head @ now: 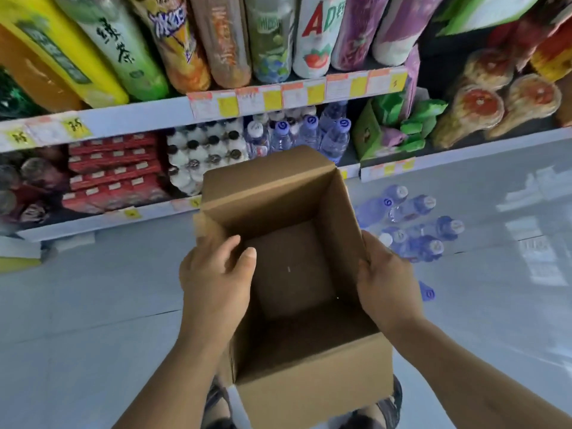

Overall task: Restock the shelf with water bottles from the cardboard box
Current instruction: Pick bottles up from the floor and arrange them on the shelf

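Cardboard box (312, 376), brown, top flaps open, its bare inner bottom showing; held off the floor (93, 305) in front of the shelf (93, 224) by both hands. Left hand (216, 277) grips the left wall at the rim, fingers (247, 258) curled over the edge into the box. Right hand (387, 283) clasps the right wall, its fingers (366, 246) bent round the rim. Water bottles (414, 224), blue-tinted, lying loose in a cluster on the floor just right of the box, near the shelf foot. More water bottles (309, 134) standing upright on the lower shelf behind the box, beside white bottles with dark caps (204, 150) and red cartons (114, 171). Tall drink bottles (216, 41) on the tier above, price tags (278, 97) along its edge.
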Demonstrator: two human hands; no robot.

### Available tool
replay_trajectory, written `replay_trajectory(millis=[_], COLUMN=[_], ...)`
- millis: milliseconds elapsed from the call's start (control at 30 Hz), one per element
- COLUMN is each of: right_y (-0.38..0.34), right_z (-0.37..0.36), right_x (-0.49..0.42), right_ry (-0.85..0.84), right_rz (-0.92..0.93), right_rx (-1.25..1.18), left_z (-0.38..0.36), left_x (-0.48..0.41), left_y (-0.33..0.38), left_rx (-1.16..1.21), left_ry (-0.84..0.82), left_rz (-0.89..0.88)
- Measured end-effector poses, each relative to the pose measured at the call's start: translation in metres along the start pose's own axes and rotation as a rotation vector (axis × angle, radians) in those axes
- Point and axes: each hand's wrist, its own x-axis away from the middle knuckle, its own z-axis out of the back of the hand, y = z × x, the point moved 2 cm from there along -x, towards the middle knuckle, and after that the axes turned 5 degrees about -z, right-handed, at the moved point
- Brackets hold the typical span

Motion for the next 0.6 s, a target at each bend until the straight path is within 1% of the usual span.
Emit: replay_trajectory(millis=[133, 233, 333, 400, 467, 600], right_y=[-0.034, -0.075, -0.122, -0.150, -0.174, -0.203], right_z=[-0.016, -0.042, -0.076, -0.095, -0.114, -0.138], right_x=[0.018, 0.034, 0.049, 0.058, 0.067, 0.079], right_ry=[-0.010, -0.028, -0.075, -0.099, -0.133, -0.149], right_rz=[0.052, 0.102, 0.141, 0.161, 0.165, 0.148], right_rx=[-0.102, -0.149, -0.182, -0.198, -0.209, -0.165], left_z=[0.028, 0.071, 0.119, 0.147, 0.171, 0.202], left_x=[-0.008, -0.014, -0.022, -0.029, -0.035, -0.043], left_y=[-0.012, -0.038, -0.065, -0.081, -0.101, -0.137], left_rx=[-0.108, -0.103, -0.087, -0.118, -0.150, -0.062], left_ry=[0.101, 0.140, 0.214, 0.243, 0.260, 0.265], left_rz=[-0.037, -0.041, -0.054, -0.079, -0.072, 0.001])
